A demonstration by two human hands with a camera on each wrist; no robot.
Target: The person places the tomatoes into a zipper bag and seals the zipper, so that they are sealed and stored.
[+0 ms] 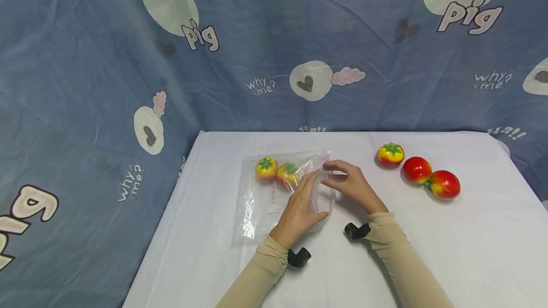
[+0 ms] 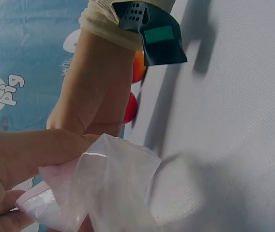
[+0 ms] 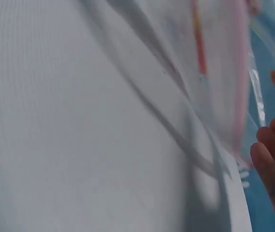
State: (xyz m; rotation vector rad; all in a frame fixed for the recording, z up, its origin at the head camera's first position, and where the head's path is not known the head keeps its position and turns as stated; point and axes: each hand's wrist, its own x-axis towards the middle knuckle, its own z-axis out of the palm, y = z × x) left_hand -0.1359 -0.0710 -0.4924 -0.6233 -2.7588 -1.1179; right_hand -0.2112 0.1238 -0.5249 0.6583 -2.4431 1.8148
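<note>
A clear zip bag (image 1: pixel 252 208) lies on the white table with two yellow-red toy tomatoes (image 1: pixel 266 169) (image 1: pixel 288 176) inside. My left hand (image 1: pixel 299 210) is at its raised right-hand mouth, thumb spread from the fingers. In the left wrist view that hand (image 2: pixel 26 152) has the bag film (image 2: pixel 123 179) between thumb and fingers. Across the mouth is my right hand (image 1: pixel 355 185), thumb and bent index finger apart. The right wrist view shows its fingers (image 3: pixel 273 150) loosely bent beside the bag's pink strip (image 3: pixel 241 82), with nothing visible between them.
Right of the hands, at the back of the table (image 1: pixel 492 251), a yellow-red toy tomato (image 1: pixel 390 155) and two red ones (image 1: pixel 417 170) (image 1: pixel 445 185) form a slanting row. Behind stands a blue patterned cloth (image 1: pixel 265 23). Black devices (image 1: pixel 298 257) (image 1: pixel 357 231) sit at both wrists.
</note>
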